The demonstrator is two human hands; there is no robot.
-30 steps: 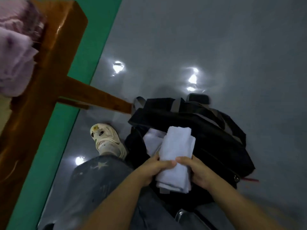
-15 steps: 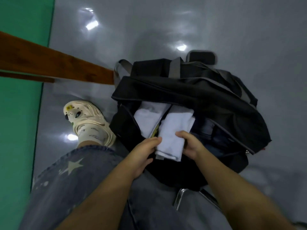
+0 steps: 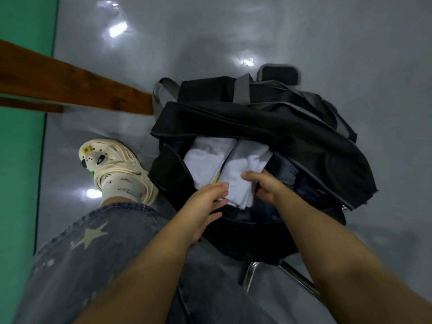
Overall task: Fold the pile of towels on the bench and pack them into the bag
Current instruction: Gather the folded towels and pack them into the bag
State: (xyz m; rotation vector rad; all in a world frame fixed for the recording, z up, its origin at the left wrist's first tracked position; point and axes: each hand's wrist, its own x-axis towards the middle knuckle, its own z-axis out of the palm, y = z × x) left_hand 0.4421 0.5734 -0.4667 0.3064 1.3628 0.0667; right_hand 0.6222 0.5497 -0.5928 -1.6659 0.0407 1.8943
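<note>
Two hands at the mouth of the bag: right hand (image 3: 266,185) gripping the near end of one folded white towel (image 3: 243,174), thumb on top and fingers curled underneath; left hand (image 3: 205,206) relaxed, fingers straight, fingertips touching the same towel's near left edge. Towel lying half inside the opening, far end tucked under the bag's flap. One second folded white towel (image 3: 205,160) already packed just beside it on the left, touching along its length, with a sliver of something yellow showing between the two. One black bag (image 3: 268,127), unzipped, sitting on the grey glossy floor (image 3: 233,31), grey straps bunched at its far side. One cream clog (image 3: 112,164) over a printed sock, just left of the bag; one denim trouser leg (image 3: 88,258) with pale star shapes below it. One brown wooden beam (image 3: 70,83) running in from the left edge, ending beside the bag. One green strip (image 3: 21,148) down the left edge. One metal chair leg (image 3: 292,274) under the bag's near side.
</note>
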